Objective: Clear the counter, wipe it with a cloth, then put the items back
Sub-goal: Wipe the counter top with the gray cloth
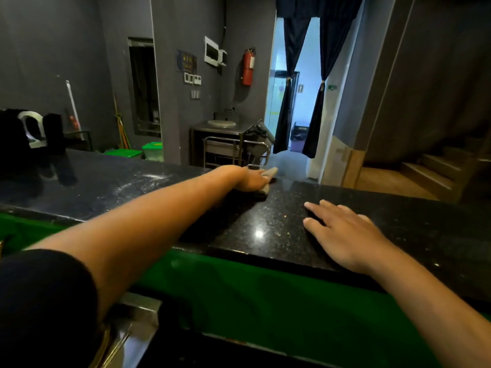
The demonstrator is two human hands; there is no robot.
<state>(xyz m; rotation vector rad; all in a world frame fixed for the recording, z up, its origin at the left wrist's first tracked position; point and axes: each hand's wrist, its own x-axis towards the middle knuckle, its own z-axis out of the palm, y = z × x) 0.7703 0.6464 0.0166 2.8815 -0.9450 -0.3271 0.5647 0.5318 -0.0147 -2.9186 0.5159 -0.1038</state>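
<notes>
At the far edge: your left hand (249, 179) reaches across the bench (265, 224) and presses a cloth (269, 173) down where the stone ends.
Left hand: fingers curled over the cloth; how firmly they grip it, you cannot tell from this angle.
Right hand: your right hand (345, 232) lies flat on the near part of the bench, fingers straight and spread, holding nothing.
Cloth: bunched, greyish, partly hidden under the left hand, one end poking past the edge.
Stage: wiping, by the look of it; smears (143, 181) show on the left stretch and crumbs (287, 216) sit between your hands.
Items: dark objects (32, 144) stand at the far left end; too dim to name.
Risk, cloth: a stroke carried further outward would likely push it off the edge, since part of it already overhangs.
Risk, crumbs: sweeping toward you may drop them onto the green surface (239, 293) below.
Risk, balance: with the left arm stretched this far, weight falls on the flat right hand, which could slide on polished stone.
</notes>
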